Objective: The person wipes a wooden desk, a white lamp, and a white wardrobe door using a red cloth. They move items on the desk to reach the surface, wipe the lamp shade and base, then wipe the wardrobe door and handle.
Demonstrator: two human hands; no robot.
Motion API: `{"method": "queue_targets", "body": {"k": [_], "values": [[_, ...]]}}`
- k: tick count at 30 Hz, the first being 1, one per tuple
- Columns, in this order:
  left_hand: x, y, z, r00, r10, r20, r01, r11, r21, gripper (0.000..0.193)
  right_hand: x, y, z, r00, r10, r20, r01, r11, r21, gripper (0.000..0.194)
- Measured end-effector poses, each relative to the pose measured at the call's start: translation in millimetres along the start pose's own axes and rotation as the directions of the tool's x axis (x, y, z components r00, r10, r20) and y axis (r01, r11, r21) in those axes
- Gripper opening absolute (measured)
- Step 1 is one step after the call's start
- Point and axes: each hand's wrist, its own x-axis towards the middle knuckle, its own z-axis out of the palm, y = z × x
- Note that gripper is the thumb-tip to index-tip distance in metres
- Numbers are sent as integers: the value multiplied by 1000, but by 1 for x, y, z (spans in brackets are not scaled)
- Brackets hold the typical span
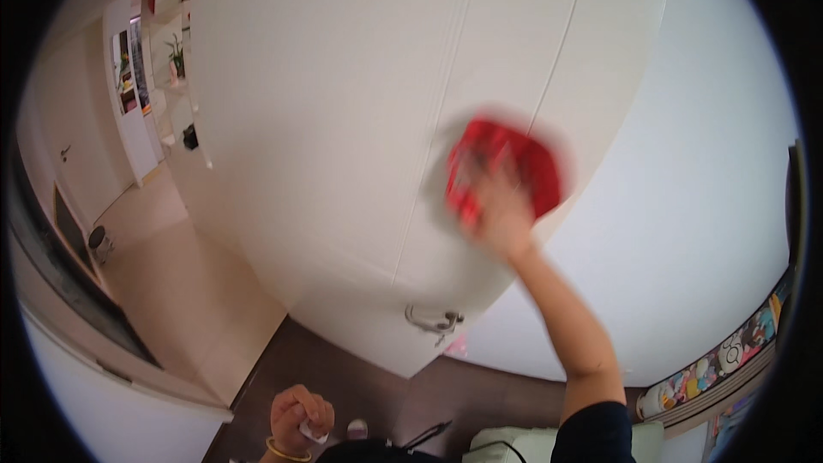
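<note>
My right hand [505, 212] is raised against a cream door [321, 109] and presses or holds a red cloth [543, 170], blurred by motion, on its surface above the handle. A metal lever handle [434, 319] with a key in or below it sits near the door's lower edge. Low at the left, my left hand [302, 415], with a yellow bangle at the wrist, is curled around a small white thing [314, 432], perhaps paper or tissue.
A white wall [681, 206] stands right of the door. Plush toys [733, 354] line the lower right. At the left are a hallway floor [186, 276], shelves with a plant [175, 54] and another door [71, 122]. A pale green padded surface [546, 442] lies at the bottom.
</note>
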Motion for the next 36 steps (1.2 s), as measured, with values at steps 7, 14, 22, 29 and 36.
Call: {"method": "queue_targets", "body": {"k": [7, 14, 22, 29, 36], "values": [[23, 9, -28, 987, -85, -138, 99, 991, 93, 28, -84, 46, 41, 839, -183, 512, -361, 518, 776, 32], [30, 3, -24, 971, -19, -237, 48, 992, 117, 27, 110, 133, -143, 920, 119, -375, 92, 861, 499, 46], [56, -17, -3, 962, 88, -257, -23, 969, 246, 29, 137, 66, -61, 877, -399, -270, 356, 914, -193, 60], [39, -24, -36, 960, 114, -256, -61, 977, 206, 26, 6, 111, -7, 573, -314, 757, 358, 927, 113, 31], [46, -21, -45, 924, 120, -363, -44, 977, 210, 24, 178, 185, -185, 755, -342, -560, 170, 926, -336, 50]]}}
